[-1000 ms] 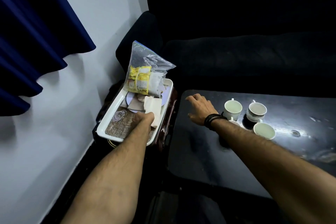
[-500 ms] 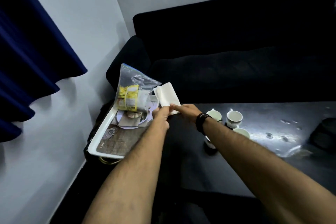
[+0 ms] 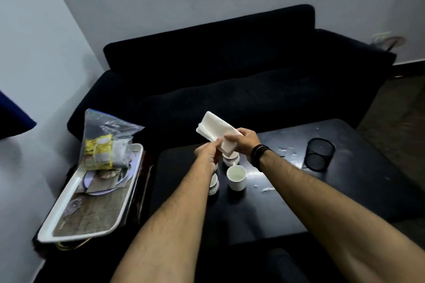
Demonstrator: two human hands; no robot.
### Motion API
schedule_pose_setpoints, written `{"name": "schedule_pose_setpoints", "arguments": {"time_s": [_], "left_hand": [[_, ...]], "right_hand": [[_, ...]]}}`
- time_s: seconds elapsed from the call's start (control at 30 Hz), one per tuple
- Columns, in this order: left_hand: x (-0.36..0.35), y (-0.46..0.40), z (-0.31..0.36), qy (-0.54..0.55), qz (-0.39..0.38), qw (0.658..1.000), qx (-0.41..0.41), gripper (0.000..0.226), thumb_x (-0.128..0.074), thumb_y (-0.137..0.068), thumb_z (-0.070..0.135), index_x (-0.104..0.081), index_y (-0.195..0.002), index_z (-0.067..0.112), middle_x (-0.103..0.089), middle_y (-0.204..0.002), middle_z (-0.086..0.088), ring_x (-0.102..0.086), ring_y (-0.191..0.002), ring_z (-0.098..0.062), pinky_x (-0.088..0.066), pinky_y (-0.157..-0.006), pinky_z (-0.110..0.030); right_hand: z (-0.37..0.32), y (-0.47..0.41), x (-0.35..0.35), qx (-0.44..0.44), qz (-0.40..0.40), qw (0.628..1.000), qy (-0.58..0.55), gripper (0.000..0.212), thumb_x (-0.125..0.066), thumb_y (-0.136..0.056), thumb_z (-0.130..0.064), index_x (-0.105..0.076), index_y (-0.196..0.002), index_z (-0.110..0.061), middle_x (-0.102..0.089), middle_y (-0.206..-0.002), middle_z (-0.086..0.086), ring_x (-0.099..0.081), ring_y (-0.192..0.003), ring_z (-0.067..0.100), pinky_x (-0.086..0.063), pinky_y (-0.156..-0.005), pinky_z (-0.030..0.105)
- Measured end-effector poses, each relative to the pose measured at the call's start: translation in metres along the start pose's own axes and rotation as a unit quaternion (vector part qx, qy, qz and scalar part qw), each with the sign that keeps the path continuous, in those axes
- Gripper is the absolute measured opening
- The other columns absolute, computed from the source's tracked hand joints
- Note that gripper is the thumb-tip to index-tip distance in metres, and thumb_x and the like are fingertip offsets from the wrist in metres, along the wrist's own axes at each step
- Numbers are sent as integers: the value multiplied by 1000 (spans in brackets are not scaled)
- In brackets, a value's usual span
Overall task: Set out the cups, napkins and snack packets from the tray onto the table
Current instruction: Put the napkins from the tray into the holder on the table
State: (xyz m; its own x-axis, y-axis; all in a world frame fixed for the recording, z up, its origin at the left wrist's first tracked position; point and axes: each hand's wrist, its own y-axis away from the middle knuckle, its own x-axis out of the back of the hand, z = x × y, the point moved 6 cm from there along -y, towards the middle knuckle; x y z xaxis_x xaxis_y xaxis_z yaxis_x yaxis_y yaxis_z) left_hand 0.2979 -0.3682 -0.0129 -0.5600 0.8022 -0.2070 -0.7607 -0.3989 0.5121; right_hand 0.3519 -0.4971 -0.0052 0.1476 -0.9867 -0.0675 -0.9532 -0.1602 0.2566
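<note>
A stack of white napkins (image 3: 215, 127) is held in the air above the black table (image 3: 287, 195). My right hand (image 3: 245, 140) grips its lower end and my left hand (image 3: 207, 153) pinches its near edge. Beneath the hands, white cups stand on the table: one (image 3: 236, 177) is in full view, another (image 3: 230, 159) shows behind it, and a third (image 3: 213, 185) is partly hidden by my left forearm. The white tray (image 3: 69, 190) sits to the left of the table. It holds a clear bag of yellow snack packets (image 3: 101, 147) and a round plate.
A black mesh cup (image 3: 319, 154) stands on the table's far right part, with water drops around it. A black sofa (image 3: 230, 71) runs behind the table. A grey wall and a blue curtain (image 3: 13, 119) are on the left.
My left hand lifted the napkins from the tray and carried them right, over the cups. My right hand joined it on the stack. The view has swung right and up.
</note>
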Motion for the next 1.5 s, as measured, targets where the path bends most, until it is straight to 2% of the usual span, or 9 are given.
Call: {"name": "schedule_pose_setpoints", "arguments": {"time_s": [0.17,0.27,0.33,0.6,0.87,1.0,1.23,1.4,1.5], "left_hand": [[-60,10,-34,-104,-56,993,29,19,-72,-87,29,-65,-83,12,-67,-73,-4,-57,-58,-12,-40,-54,-23],[-82,9,-47,-199,-68,978,0,20,-67,-91,29,-62,-80,13,-66,-71,-5,-54,-55,-12,-36,-52,-22],[-96,9,-58,-255,-79,964,-21,19,-66,-91,25,-61,-78,13,-65,-70,-5,-54,-54,-12,-33,-49,-22],[-143,14,-80,-362,-120,921,-85,9,-69,-88,27,-64,-87,20,-64,-68,-2,-54,-53,-9,-39,-39,-13],[-156,5,-94,-388,-127,909,-88,19,-67,-90,34,-66,-99,18,-70,-80,-4,-60,-65,-13,-44,-52,-20],[-153,-6,-103,-389,-115,910,-89,18,-63,-92,35,-66,-99,19,-69,-80,-6,-60,-64,-13,-41,-40,-14],[-141,-26,-121,-408,-122,901,-84,22,-56,-95,33,-68,-103,17,-69,-76,-4,-60,-62,-13,-39,-51,-21],[-139,-35,-125,-419,-118,896,-85,20,-55,-95,36,-67,-98,20,-67,-70,1,-60,-61,-10,-39,-50,-20],[-142,-36,-128,-431,-128,889,-89,20,-56,-94,40,-67,-93,23,-69,-70,2,-61,-62,-10,-41,-52,-20]], "right_hand": [[-16,3,105,29,168,985,28,16,-76,-76,-6,-63,-82,-14,-64,-87,11,-60,-77,23,-50,-56,34],[-31,4,177,43,238,964,113,21,-75,-74,-16,-70,-94,-15,-71,-96,10,-65,-93,24,-56,-82,39],[-39,8,220,38,255,950,174,25,-73,-75,-17,-72,-100,-15,-73,-103,9,-66,-101,23,-53,-92,32],[-59,26,321,18,268,898,349,25,-61,-81,-9,-75,-101,-15,-73,-103,12,-66,-106,27,-45,-83,22],[-49,9,323,25,222,879,422,27,-64,-78,-7,-75,-101,-17,-73,-102,14,-67,-100,29,-54,-84,33],[-36,-10,315,17,198,865,461,33,-63,-76,-5,-74,-103,-19,-71,-102,14,-69,-92,31,-60,-74,37],[-10,-42,305,-7,129,826,549,24,-54,-81,-8,-69,-99,-13,-69,-111,17,-64,-104,36,-54,-84,38],[1,-52,300,-22,130,837,531,23,-70,-74,-9,-71,-96,-16,-70,-105,14,-66,-98,31,-52,-73,30],[7,-57,296,-14,145,833,533,30,-73,-75,-12,-69,-104,-17,-68,-112,14,-64,-104,33,-53,-80,35]]}}
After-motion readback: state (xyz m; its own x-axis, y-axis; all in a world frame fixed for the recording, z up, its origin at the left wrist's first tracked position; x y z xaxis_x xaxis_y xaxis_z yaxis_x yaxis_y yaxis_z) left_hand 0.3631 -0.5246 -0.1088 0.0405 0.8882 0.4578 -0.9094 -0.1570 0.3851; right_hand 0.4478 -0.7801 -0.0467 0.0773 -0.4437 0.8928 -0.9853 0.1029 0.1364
